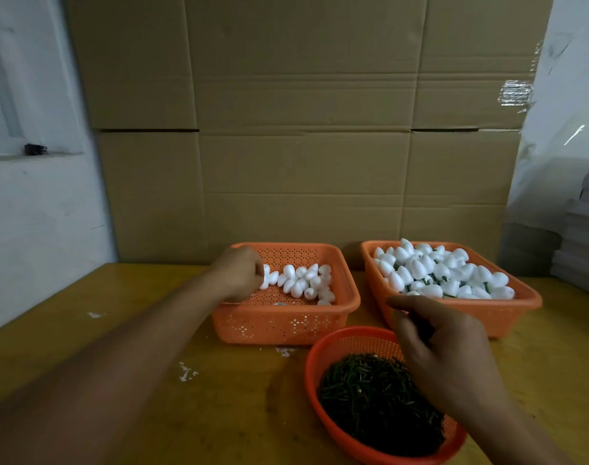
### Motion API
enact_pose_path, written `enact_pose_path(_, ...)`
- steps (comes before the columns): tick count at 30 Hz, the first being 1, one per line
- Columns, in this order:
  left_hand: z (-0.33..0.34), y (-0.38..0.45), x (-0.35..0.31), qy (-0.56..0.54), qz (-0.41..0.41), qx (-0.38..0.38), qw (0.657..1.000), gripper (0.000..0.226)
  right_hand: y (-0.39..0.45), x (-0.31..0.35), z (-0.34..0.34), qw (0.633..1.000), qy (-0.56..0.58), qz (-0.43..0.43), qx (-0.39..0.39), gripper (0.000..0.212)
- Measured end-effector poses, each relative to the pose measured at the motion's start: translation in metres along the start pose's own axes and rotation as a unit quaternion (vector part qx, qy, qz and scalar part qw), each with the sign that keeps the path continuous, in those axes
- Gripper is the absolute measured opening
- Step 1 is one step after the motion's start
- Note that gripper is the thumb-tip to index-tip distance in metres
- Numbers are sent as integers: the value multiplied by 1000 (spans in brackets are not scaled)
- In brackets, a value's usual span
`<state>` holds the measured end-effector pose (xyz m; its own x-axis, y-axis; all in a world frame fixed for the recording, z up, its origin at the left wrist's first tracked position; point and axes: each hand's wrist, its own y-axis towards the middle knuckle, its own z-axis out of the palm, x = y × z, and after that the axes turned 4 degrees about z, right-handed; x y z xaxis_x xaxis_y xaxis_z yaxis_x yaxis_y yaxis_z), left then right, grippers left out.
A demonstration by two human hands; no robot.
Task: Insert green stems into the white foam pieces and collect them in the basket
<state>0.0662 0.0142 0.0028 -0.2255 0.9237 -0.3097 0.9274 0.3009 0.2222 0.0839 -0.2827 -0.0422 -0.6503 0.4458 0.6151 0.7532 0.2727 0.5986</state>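
Note:
My left hand [241,275] reaches into the left orange basket [286,325], fingers closed around a white foam piece [264,280] at the edge of a small pile of plain foam pieces [306,283]. My right hand [444,350] hovers over the round orange basket [314,374] full of dark green stems [367,397], with its fingers curled; something dark, maybe a stem, sits between them, too dim to be sure. The right orange basket [507,313] is heaped with foam pieces that have green stems in them [444,273].
The baskets stand on a yellow wooden table [118,330] with white foam crumbs [187,372] scattered on it. A wall of brown cardboard boxes [303,129] rises right behind the baskets. Grey stacked sheets [585,236] sit at the far right.

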Motion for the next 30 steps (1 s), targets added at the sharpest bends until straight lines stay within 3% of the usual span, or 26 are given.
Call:
enact_pose_path(2,-1,7,0,79,-4,110,991,11,0,0,1,1000,1,-3,2,21)
enact_pose_path(4,1,14,-2,165,-2,223,961,36,0,-1,2,1000,-1,-5,9,21)
enact_pose_path(7,5,27,-3,221,-17,297,929,52,0,-2,2,1000,-4,-7,15,20)
enact_pose_path(15,22,45,2,276,-45,315,907,84,0,-1,1,1000,0,-9,22,21)
enact_pose_path(26,19,41,1,263,-14,323,909,70,0,0,1,1000,0,-12,28,20)
enact_pose_path(30,12,35,1,212,-6,309,927,57,0,1,0,1000,-3,-14,16,20)
